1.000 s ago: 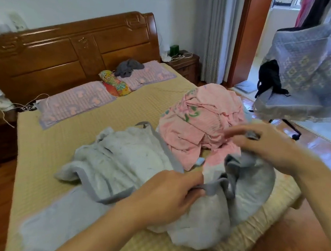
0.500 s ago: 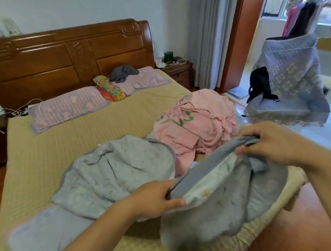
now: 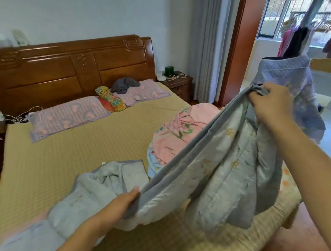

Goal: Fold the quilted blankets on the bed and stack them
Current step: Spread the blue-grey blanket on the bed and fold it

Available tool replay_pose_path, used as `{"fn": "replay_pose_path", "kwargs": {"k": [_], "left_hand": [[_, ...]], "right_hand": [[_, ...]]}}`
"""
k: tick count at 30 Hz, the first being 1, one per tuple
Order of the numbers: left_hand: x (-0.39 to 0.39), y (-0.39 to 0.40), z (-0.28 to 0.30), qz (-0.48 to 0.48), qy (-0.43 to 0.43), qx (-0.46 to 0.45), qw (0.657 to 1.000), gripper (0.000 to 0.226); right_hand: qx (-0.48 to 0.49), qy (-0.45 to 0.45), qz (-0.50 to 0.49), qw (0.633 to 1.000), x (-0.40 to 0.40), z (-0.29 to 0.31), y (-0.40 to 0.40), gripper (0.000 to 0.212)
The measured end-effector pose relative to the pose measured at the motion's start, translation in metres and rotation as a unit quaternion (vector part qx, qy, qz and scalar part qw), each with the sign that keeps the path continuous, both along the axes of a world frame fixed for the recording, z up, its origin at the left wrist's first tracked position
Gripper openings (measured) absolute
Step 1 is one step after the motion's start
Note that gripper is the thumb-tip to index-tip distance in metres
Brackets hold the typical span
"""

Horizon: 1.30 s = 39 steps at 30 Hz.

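Grey-blue quilting fills most of what I see, and both hands have hold of it. My left hand (image 3: 119,205) sits low and near me over the bed (image 3: 65,156), thumb on top and fingers curled under, pinching the grey border of the blue-grey quilted blanket (image 3: 217,177). My right hand (image 3: 272,107) is raised higher and out to the right, past the bed's edge, fingers bunched tightly round a gathered corner of the same border. Between the two hands the border runs as one taut, slanted line, rising from left to right.

Below that line the blanket hangs in loose, puffy folds, its pale inner face printed with small yellow flowers and green stems. Its lower part drapes onto the yellow-green mattress cover near the bed's right edge. The rest trails to my left in a crumpled heap lying on the bed.

Just behind the stretched border lies a rumpled pink blanket (image 3: 181,131) with a floral print, resting on the bed's right side.
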<state>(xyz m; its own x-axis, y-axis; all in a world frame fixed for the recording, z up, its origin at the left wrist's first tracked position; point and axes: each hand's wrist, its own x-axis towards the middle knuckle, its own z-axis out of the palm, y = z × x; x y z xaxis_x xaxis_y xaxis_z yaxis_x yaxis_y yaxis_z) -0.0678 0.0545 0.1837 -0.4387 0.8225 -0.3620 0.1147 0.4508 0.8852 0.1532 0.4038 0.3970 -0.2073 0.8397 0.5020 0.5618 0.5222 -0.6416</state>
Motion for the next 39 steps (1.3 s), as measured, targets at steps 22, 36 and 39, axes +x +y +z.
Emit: {"fn": "replay_pose_path", "kwargs": {"k": [22,36,39], "left_hand": [[0.086,0.065,0.016,-0.067,0.348,0.177,0.918,0.025],[0.099,0.033,-0.036,-0.028,0.53,-0.089,0.843,0.048],[0.102,0.017,-0.051,0.001,0.512,-0.102,0.853,0.062]], "right_hand": [[-0.065,-0.148,0.243,0.956,-0.023,0.008,-0.068,0.039],[-0.098,0.035,0.146,0.984,-0.025,-0.002,-0.057,0.04],[-0.079,0.032,0.092,0.992,-0.032,-0.003,-0.043,0.041]]}}
